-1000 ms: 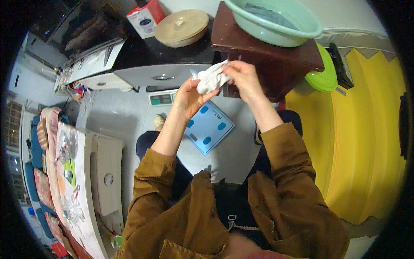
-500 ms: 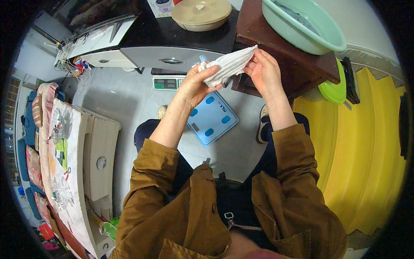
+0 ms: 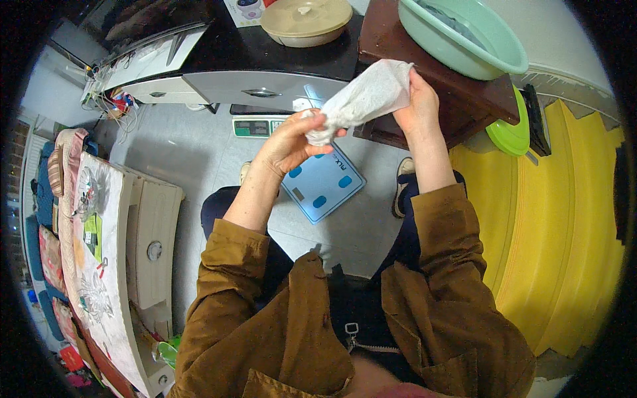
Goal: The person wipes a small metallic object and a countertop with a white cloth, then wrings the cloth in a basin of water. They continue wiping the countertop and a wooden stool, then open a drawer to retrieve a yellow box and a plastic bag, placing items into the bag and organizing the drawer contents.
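A thin, crumpled white cloth [image 3: 368, 95] is stretched between my two hands above the floor. My left hand [image 3: 288, 142] has its fingers closed around the bunched near end. Just beyond that hand shows a narrow pale blue strip [image 3: 313, 95]; what it belongs to, I cannot make out. The far right corner of the cloth is pinched by my right hand [image 3: 419, 106], whose fingertips are partly hidden behind the fabric.
Below my hands, a light blue bathroom scale [image 3: 325, 186] lies on the tiled floor, with a small green-and-white device [image 3: 252, 127] beyond it. A mint-green basin [image 3: 464, 40] stands on a brown cabinet [image 3: 388, 40]. Yellow steps [image 3: 537, 232] are at right, a white table [image 3: 109, 265] at left.
The cloth has gone from a narrow, folded strip to a wider, more opened shape. My right hand has shifted slightly right and turned; my left hand has moved slightly down.
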The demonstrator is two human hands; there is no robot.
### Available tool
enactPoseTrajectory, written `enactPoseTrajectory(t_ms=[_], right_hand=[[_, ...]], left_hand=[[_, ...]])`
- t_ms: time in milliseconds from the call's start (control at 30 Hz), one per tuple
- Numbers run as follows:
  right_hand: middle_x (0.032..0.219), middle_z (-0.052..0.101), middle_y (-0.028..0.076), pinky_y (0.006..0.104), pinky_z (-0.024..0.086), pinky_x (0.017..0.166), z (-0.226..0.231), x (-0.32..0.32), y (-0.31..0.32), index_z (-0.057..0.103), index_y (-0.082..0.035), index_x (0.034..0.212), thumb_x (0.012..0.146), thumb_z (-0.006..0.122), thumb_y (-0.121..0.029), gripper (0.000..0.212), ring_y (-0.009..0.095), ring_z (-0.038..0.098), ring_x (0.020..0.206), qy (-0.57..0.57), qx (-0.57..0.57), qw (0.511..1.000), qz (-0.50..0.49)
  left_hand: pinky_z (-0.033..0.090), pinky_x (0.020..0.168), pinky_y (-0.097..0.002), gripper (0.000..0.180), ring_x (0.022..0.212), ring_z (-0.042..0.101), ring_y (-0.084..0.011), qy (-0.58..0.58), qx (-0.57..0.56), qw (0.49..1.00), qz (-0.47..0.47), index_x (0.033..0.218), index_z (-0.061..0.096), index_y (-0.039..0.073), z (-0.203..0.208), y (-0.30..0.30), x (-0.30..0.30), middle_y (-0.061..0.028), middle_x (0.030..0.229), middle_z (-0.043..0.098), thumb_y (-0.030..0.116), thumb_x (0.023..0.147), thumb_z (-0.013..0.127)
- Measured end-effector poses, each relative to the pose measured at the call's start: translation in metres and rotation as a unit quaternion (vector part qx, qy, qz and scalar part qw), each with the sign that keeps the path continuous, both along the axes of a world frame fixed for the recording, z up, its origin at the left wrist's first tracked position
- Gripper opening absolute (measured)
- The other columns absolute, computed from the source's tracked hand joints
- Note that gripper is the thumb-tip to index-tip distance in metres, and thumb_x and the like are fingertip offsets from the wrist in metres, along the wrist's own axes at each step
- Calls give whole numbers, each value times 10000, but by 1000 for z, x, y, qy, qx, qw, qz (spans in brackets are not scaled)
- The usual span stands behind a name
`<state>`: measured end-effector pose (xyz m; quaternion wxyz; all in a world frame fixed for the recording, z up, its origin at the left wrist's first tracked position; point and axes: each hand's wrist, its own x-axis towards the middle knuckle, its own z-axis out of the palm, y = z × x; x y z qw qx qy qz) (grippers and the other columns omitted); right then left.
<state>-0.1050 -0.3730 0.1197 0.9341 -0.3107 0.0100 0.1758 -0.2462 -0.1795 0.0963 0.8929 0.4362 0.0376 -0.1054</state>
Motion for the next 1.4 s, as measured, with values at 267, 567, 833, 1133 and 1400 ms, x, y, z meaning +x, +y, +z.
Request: enactPoseTrajectory(t_ms=[267,567,833,1133,1400], right_hand=[[943,616,75,314,496,703,-10,-3,-8,564,-31,1038,875,542,-172,217,157,598,834,-207,-162,965,4],[1135,628,96,347,472,866,-32,-97,44,643,-48,1039,808,637,-144,250,213,553,1052,-576,-348,725,149],[1104,637,79,314,483,831,-22,-82,27,638,-36,1040,834,601,-103,220,186,582,1006,-590,-344,731,-12],[1087,596,68,300,517,784,-37,-83,21,534,-59,1191,960,478,-172,263,154,595,957,47,-145,960,235],[1098,609,92,424,476,857,-49,-67,15,571,-39,1151,898,578,-163,282,209,581,1018,77,-89,966,228]], left_hand=[[552,643,-336,197,681,626,-202,-43,61,987,141,1008,565,47,-24,26,-2,-38,646,547,212,913,515],[554,766,-339,288,911,604,-200,115,41,975,187,1126,529,66,-80,-6,1,-99,1040,574,259,912,527],[488,841,-383,336,995,542,-203,59,-1,974,220,1162,525,98,-37,-4,15,-60,1112,553,319,910,546],[286,1012,-440,416,1140,425,-387,-216,607,738,200,1179,536,13,-43,-52,22,-198,1203,518,237,830,568],[442,889,-330,525,1062,522,-223,-82,267,935,220,1290,421,11,-51,-44,29,-119,1211,516,360,913,528]])
